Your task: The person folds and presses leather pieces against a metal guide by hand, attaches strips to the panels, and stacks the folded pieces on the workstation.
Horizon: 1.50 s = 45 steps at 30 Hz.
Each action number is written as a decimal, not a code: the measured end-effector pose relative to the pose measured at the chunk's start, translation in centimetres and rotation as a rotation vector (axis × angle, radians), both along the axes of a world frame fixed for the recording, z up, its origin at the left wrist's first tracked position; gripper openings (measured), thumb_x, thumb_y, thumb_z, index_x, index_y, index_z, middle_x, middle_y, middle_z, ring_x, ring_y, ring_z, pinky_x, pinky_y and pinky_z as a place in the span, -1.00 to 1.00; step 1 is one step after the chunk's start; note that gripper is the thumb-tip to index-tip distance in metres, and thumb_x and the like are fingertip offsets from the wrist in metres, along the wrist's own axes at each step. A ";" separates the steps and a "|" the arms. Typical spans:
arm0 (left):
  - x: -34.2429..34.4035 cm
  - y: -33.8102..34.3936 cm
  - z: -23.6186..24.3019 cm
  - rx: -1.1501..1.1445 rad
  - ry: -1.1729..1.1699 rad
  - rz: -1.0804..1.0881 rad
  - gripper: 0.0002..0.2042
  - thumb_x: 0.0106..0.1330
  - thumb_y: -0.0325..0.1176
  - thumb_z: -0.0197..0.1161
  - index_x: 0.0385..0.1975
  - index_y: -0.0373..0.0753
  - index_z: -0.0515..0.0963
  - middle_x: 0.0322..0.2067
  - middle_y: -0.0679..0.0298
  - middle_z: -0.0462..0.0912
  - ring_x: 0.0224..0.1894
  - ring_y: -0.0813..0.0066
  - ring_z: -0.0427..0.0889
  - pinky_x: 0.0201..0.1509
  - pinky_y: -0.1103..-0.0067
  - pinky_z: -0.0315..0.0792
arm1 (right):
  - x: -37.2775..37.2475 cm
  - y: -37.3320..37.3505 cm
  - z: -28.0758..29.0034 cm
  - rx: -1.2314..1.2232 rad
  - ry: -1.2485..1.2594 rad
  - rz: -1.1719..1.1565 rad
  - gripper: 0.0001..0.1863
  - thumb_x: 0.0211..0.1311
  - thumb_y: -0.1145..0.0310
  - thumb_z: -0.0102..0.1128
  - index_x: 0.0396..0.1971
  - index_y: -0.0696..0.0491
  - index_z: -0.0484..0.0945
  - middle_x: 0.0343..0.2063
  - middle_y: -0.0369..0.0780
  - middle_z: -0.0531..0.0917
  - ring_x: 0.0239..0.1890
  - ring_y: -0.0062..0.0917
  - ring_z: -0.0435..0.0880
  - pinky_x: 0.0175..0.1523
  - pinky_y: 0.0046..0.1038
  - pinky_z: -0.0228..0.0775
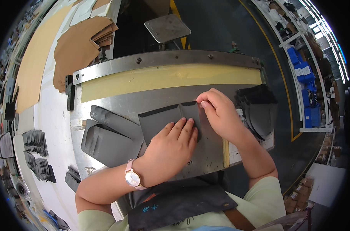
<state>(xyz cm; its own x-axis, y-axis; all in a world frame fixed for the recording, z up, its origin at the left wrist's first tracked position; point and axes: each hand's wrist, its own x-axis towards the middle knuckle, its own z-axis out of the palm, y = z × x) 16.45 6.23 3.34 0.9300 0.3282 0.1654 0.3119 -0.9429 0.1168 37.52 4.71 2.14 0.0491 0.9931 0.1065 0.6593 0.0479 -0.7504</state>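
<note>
A dark grey leather-like panel (158, 119) lies on the metal work plate, with a black strip along its far edge and a seam or split running down near its right side. My left hand (171, 148) rests on the panel, fingers stretched out and pressing it down. At the panel's far right corner my right hand (219, 113) pinches the edge between thumb and forefinger. Left of the panel lie grey folded pieces (109, 136), overlapping each other. A stack of dark grey pieces (259, 111) sits to the right of my right hand.
A metal bar (163, 59) with bolts runs along the plate's far side, above a yellow strip (175, 79). Brown cardboard sheets (76, 48) lie at the far left. Small grey stacks (34, 141) stand on the white table. A stool (167, 29) is beyond the bar.
</note>
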 end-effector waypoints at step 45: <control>0.0 3.0 0.2 -0.874 -0.672 0.268 -0.82 0.29 -0.59 0.29 -0.16 -0.29 0.48 -0.22 0.25 0.62 -0.14 0.45 0.64 0.03 0.60 0.48 | -0.7 -1.6 1.9 -0.454 0.753 0.174 -0.93 0.40 0.43 0.11 -0.31 0.07 0.47 -0.50 -0.46 0.44 -0.52 -0.85 0.35 -0.49 -0.66 0.20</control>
<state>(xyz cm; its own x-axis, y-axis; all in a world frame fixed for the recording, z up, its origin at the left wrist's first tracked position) 16.44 9.28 3.52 0.6215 0.7516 0.2211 0.1173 -0.3683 0.9223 36.80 3.06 4.04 -0.2083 0.9315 -0.2983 -0.0046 -0.3059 -0.9521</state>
